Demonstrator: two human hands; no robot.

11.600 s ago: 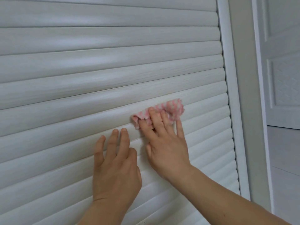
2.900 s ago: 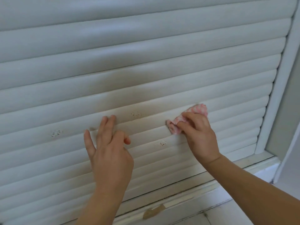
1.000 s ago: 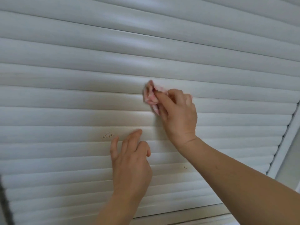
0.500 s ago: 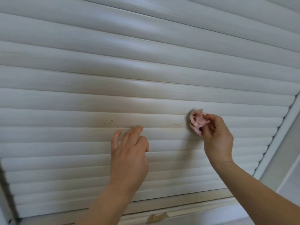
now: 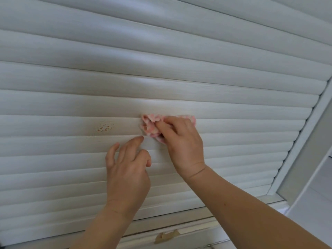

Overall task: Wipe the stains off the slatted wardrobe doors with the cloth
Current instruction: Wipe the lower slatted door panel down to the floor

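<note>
Head view, close to the slatted wardrobe door (image 5: 161, 72): white horizontal slats, each a rounded convex bar with a faint streaked wood-grain finish and a dull sheen, separated by thin dark grooves. Flat white frame strip (image 5: 294, 146) ran along the right edge.

Right hand (image 5: 181, 141) pressed a crumpled cloth (image 5: 150, 125) against a slat near the middle of the door. Cloth was soft and nubbly, pink with white flecks, bunched into an irregular wad; thumb and fingers were closed over it, with part of the fabric sticking out to the left of the fingertips and a little above the knuckles.

Left hand (image 5: 127, 169) held nothing. Fingers were loosely spread and slightly curled, their tips touching the slat just below the cloth; palm stood off the surface.

Stain (image 5: 105, 127): a small cluster of brownish-orange specks on the same slat as the cloth, to its left, apart from it and uncovered.

Bottom rail (image 5: 179, 225) was flat, with a chipped patch (image 5: 166, 236) showing tan material under the white coating
</note>
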